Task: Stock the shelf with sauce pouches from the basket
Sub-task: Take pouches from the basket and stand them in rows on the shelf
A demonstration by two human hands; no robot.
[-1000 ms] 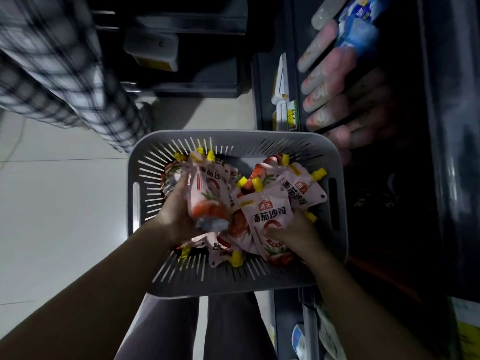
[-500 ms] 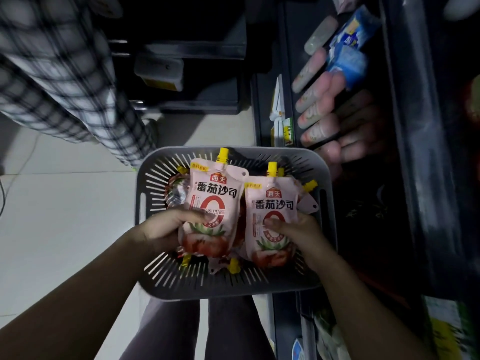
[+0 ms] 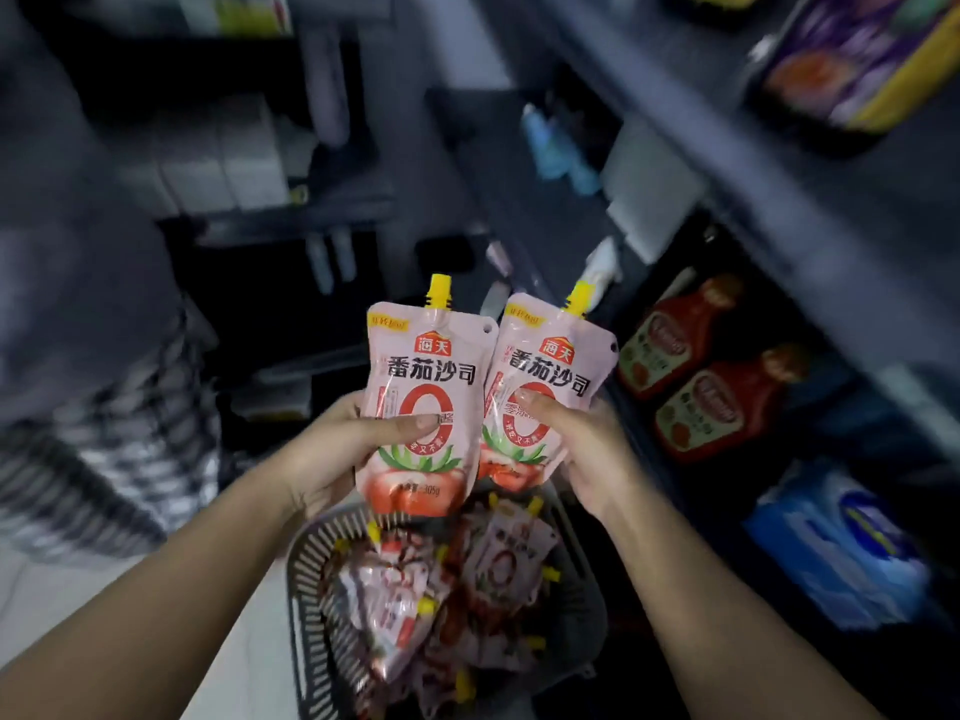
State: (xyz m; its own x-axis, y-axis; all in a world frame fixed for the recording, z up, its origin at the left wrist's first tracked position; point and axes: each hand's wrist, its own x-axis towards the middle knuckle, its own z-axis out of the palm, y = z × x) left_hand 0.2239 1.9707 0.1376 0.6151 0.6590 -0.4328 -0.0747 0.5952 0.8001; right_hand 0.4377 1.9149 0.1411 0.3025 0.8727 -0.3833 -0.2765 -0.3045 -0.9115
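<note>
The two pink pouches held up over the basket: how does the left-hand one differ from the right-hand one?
The left pouch stands nearly upright in the left hand, while the right pouch, in the right hand, leans to the right. The left pouch's printed base shows in full, but the right pouch's base is partly hidden. Both have the same pink tomato print and a yellow top.

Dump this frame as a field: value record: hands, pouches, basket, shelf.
left hand: grips left pouch, spout up
right hand: grips right pouch, spout up
held pouches: side by side, above basket
basket contents: loose pouches
shelf: at right, holds two red bottles; neither held pouch placed yet
</note>
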